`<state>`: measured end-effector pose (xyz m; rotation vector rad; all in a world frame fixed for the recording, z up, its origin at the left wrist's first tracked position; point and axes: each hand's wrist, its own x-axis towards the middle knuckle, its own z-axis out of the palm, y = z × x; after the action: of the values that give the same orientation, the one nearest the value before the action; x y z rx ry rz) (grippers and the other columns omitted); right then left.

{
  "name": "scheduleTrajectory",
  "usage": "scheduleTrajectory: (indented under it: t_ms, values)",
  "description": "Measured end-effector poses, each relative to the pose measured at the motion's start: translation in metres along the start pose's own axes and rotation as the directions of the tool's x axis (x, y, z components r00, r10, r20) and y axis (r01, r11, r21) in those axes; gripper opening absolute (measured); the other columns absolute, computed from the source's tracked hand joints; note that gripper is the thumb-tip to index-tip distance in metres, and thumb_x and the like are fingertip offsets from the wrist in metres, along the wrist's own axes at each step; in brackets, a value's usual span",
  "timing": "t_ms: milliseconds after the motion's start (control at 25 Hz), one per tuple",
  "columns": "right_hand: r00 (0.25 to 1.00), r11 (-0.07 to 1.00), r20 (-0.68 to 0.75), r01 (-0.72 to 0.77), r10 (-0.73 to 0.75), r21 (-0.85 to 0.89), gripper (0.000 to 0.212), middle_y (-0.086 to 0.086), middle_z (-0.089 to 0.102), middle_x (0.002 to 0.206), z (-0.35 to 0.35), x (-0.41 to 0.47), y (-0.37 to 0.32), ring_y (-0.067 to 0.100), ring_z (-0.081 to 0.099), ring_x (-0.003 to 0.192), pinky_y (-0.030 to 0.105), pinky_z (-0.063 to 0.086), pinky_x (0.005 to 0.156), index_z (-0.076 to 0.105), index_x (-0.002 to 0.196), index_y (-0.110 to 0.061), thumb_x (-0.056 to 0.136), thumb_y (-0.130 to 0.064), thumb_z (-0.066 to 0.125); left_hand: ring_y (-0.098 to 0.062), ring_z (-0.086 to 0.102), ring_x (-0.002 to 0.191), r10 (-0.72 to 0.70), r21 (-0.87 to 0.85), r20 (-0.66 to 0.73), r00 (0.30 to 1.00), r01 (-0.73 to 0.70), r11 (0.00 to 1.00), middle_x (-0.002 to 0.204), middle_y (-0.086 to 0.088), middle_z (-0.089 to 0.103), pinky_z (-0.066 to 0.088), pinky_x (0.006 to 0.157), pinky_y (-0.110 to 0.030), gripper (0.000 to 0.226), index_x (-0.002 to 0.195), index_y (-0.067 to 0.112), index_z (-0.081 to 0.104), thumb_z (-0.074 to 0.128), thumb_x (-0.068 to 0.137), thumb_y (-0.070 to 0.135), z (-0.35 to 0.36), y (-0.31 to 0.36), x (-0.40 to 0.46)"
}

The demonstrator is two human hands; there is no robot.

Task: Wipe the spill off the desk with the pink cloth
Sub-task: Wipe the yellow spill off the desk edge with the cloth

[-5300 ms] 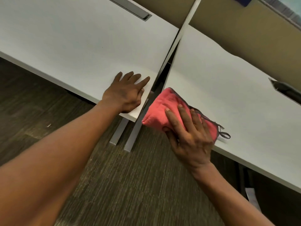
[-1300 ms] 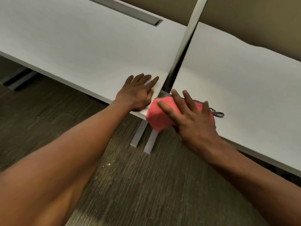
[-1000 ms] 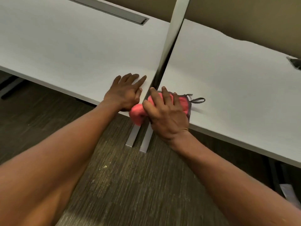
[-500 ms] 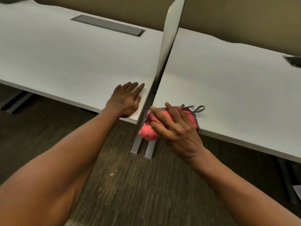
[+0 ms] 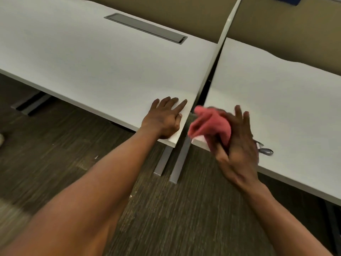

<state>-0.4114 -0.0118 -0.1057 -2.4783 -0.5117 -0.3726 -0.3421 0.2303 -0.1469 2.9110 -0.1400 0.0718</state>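
Pink cloth point(image 5: 212, 122) bunched in the right hand point(image 5: 238, 145) grip; left hand point(image 5: 164, 117) lies flat, fingers spread, on desk point(image 5: 110, 71)

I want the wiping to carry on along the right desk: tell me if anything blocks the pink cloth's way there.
Nothing visible does. The right hand holds the pink cloth at the near left corner of the right desk, whose top is bare. The upright divider and the left hand lie to its left.

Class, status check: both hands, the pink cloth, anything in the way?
Left hand flat on left desk. Right hand gripping pink cloth at right desk corner. No obstruction.
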Motion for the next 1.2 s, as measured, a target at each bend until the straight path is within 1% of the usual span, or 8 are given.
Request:
scheduleTrajectory:
  t_ms: [120,240,400,520,720,960,1080,1200]
  values:
    - [0.975,0.956,0.206,-0.02,0.084,-0.293,0.096,-0.003,-0.03,0.169,0.005,0.016,-0.01,0.023,-0.022,0.158,0.062,0.0,0.122,-0.009,0.16,-0.045,0.081,-0.094,0.015,-0.022,0.008,0.155,0.003,0.005,-0.006,1.0,-0.003,1.0,0.168,-0.001,0.015,0.006,0.124,-0.05,0.059,0.16,0.036,0.005,0.024,0.104,0.042,0.0,0.0,0.0]
    - [0.934,0.937,0.353,0.085,0.044,-0.339,0.086,-0.007,-0.026,0.17,0.003,0.028,-0.005,0.019,-0.023,0.157,0.064,0.0,0.125,-0.009,0.16,-0.047,0.084,-0.087,-0.005,-0.022,0.01,0.154,0.004,-0.011,-0.029,1.0,-0.004,1.0,0.168,0.0,0.018,0.007,0.124,-0.05,0.059,0.16,0.036,0.006,0.024,0.104,0.04,0.001,0.0,0.0]
    - [0.873,0.933,0.487,0.171,0.005,-0.316,0.079,-0.009,-0.004,0.174,0.006,0.053,-0.011,0.018,-0.008,0.16,0.065,0.0,0.125,0.015,0.159,-0.049,0.088,-0.082,0.008,-0.023,0.011,0.154,0.006,-0.015,-0.028,1.0,-0.007,1.0,0.168,0.0,0.018,0.007,0.124,-0.05,0.059,0.16,0.037,0.006,0.023,0.103,0.041,0.003,0.001,0.001]
    - [0.838,0.892,0.52,0.353,-0.167,-0.282,0.056,-0.008,0.016,0.172,0.01,0.047,-0.018,0.018,0.002,0.161,0.063,0.005,0.126,0.044,0.142,-0.05,0.094,-0.074,0.029,-0.022,0.011,0.154,0.009,-0.014,-0.029,1.0,-0.009,1.0,0.168,0.0,0.017,0.007,0.124,-0.049,0.06,0.16,0.037,0.005,0.023,0.103,0.042,0.002,-0.001,0.001]
    - [0.86,0.867,0.438,0.41,-0.263,-0.283,0.065,-0.007,0.017,0.172,-0.007,0.005,0.007,0.019,0.01,0.16,0.049,0.012,0.129,0.022,0.158,-0.049,0.097,-0.059,0.041,-0.021,0.01,0.155,0.012,-0.038,-0.021,1.0,-0.013,0.999,0.168,0.001,0.018,0.006,0.125,-0.048,0.06,0.16,0.039,0.002,0.024,0.103,0.041,0.001,-0.001,0.0]
    - [0.945,0.922,0.28,-0.049,0.167,-0.385,0.085,-0.001,0.008,0.174,0.005,0.038,-0.009,0.024,0.004,0.161,0.055,0.007,0.128,0.008,0.16,-0.047,0.087,-0.09,0.015,-0.023,0.011,0.154,0.018,-0.031,-0.045,0.999,-0.019,0.999,0.167,-0.002,0.02,0.009,0.124,-0.05,0.061,0.16,0.038,0.002,0.024,0.103,0.039,0.004,-0.001,0.001]
    - [0.988,0.876,0.153,0.043,0.035,-0.481,0.085,0.007,-0.008,0.174,0.031,0.031,-0.034,0.028,-0.012,0.16,0.062,0.001,0.126,0.021,0.16,-0.038,0.089,-0.085,0.021,-0.023,0.01,0.155,0.002,-0.02,-0.04,0.999,-0.002,1.0,0.167,0.0,0.019,0.008,0.124,-0.049,0.06,0.16,0.039,0.002,0.025,0.104,0.04,0.003,0.001,0.0]
    - [0.992,0.933,0.0,0.115,-0.123,-0.341,0.07,0.007,0.025,0.165,0.034,0.015,-0.032,0.027,0.027,0.153,0.051,0.034,0.118,0.046,0.146,-0.038,0.087,-0.076,0.052,-0.021,0.01,0.155,0.005,-0.054,-0.037,0.999,-0.007,0.999,0.168,0.002,0.018,0.007,0.125,-0.049,0.06,0.159,0.041,0.004,0.025,0.103,0.041,0.003,-0.001,0.002]
